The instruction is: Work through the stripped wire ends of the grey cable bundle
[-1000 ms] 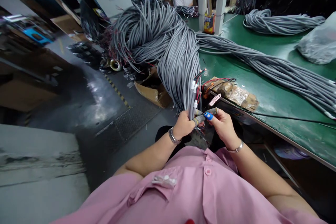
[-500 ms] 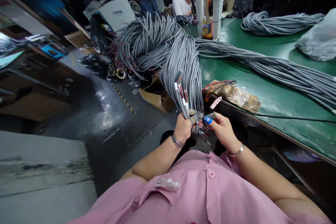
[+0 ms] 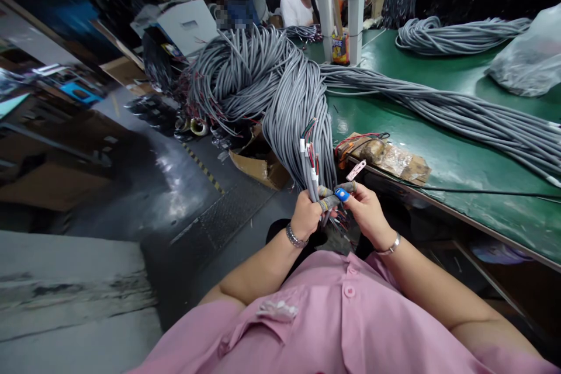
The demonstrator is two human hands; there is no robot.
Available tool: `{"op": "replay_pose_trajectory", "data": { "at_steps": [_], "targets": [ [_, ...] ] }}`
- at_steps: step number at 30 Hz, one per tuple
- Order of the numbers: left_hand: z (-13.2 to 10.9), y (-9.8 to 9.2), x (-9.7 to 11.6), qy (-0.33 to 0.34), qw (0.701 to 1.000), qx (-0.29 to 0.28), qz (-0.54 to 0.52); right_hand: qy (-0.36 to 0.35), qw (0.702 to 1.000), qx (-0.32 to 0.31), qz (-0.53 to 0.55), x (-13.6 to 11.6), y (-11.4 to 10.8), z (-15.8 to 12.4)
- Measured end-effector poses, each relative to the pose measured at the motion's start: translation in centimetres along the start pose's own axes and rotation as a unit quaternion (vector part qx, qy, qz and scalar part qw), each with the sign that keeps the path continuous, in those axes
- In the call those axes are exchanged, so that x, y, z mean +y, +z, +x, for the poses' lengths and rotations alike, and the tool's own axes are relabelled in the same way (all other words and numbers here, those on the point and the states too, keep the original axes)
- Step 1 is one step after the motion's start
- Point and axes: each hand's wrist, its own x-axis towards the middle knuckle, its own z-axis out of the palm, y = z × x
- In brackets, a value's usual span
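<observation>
My left hand is closed around a few grey cables, whose stripped ends with white sleeves and coloured wires point up. Grey finger covers wrap some of its fingers. Close against it, my right hand pinches with a blue-covered thumb and a grey-covered finger; whatever lies between those fingertips is too small to make out. More thin wire ends hang below the hands. Just beyond, a thick bundle of grey cables drapes down over the table's corner.
A green table carries long cables, a coil, a plastic bag and a taped block at its edge. An open carton stands on the floor. Across the table sits a person in white.
My right hand has shifted slightly left, its thumb closer to my left fingers. The held cable ends have swung a little right and more upright. The whole view has shifted slightly.
</observation>
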Motion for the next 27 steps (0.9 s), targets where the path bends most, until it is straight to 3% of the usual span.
{"op": "replay_pose_trajectory", "data": {
  "at_steps": [18,27],
  "targets": [
    [0.2,0.2,-0.5,0.006,0.999,0.040,-0.031,0.073,0.993,0.049,0.078,1.4,-0.1,-0.4],
    [0.4,0.2,-0.5,-0.001,0.997,0.048,-0.059,0.050,0.997,0.044,0.046,1.6,-0.3,-0.3]
  ]
}}
